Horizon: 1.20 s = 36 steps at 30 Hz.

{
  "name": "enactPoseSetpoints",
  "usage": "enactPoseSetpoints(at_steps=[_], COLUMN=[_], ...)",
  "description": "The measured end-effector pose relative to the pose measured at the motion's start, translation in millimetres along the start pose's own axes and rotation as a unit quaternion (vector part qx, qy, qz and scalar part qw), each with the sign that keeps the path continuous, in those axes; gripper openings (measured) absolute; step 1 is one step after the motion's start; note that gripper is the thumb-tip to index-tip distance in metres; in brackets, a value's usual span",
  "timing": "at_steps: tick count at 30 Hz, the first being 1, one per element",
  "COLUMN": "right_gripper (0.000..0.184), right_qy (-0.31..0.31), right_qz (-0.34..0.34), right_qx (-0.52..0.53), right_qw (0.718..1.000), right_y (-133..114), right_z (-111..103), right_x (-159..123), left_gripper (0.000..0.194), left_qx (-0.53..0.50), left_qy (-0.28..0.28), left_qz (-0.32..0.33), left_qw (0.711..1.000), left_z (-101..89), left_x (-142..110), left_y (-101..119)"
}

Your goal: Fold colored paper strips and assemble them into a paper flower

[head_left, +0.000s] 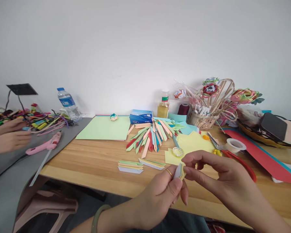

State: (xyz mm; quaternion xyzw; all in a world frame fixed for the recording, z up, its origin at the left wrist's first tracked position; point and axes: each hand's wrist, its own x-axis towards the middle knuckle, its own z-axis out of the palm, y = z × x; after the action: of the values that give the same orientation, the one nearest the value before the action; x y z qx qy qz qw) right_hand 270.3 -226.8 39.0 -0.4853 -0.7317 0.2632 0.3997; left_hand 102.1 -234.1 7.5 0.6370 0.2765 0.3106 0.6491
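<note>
My left hand (157, 197) and my right hand (215, 178) meet above the near edge of the wooden table (92, 161). Both pinch a small folded yellow-and-white paper piece (179, 171) between thumb and fingers. A ring sits on my left hand and a green bangle (98, 218) on that wrist. Just beyond my hands lie yellow paper sheets (191, 144) with a small tape roll (177, 151). Two short stacks of folded paper strips (131, 166) lie to the left.
A fan of coloured folded strips (151, 134), green sheet (104, 127), blue tissue box (140, 116), oil bottle (163, 106), red-handled scissors (235, 158), tape ring (235, 145) and paper flowers in a basket (208, 106). At left, another person's hands (7, 136), a pink glue gun (45, 145), water bottle (68, 103).
</note>
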Motion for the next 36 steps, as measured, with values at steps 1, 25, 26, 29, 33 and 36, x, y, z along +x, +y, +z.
enactPoseSetpoints(at_steps=[1, 25, 26, 29, 33, 36], right_gripper=[0.018, 0.02, 0.021, 0.018, 0.017, 0.016], right_qy=[0.005, -0.065, -0.08, -0.117, -0.153, -0.169], right_qz=[0.001, 0.053, 0.051, 0.044, 0.053, 0.056], right_qx=[0.002, 0.093, 0.09, 0.063, 0.067, 0.127], right_qw=[1.0, 0.992, 0.991, 0.99, 0.985, 0.976], right_y=[-0.1, 11.5, 13.2, 19.3, 27.2, 31.1], right_z=[0.2, 4.6, 3.6, -0.6, -5.4, -4.9], right_x=[-0.2, 19.7, 21.8, 25.6, 25.5, 24.5], left_gripper=[0.033, 0.036, 0.036, 0.034, 0.038, 0.038], left_qx=[0.003, -0.102, -0.109, -0.115, -0.111, -0.138], left_qy=[-0.004, -0.064, -0.071, -0.091, -0.104, -0.124], left_qz=[-0.004, -0.038, -0.044, -0.066, -0.09, -0.099], left_qw=[1.0, 0.992, 0.991, 0.987, 0.984, 0.978], left_z=[-0.3, -14.6, -16.2, -19.5, -20.2, -20.5], left_x=[-0.1, 24.2, 26.3, 30.5, 32.8, 34.7], left_y=[-0.5, -10.5, -11.9, -12.7, -8.4, -6.3])
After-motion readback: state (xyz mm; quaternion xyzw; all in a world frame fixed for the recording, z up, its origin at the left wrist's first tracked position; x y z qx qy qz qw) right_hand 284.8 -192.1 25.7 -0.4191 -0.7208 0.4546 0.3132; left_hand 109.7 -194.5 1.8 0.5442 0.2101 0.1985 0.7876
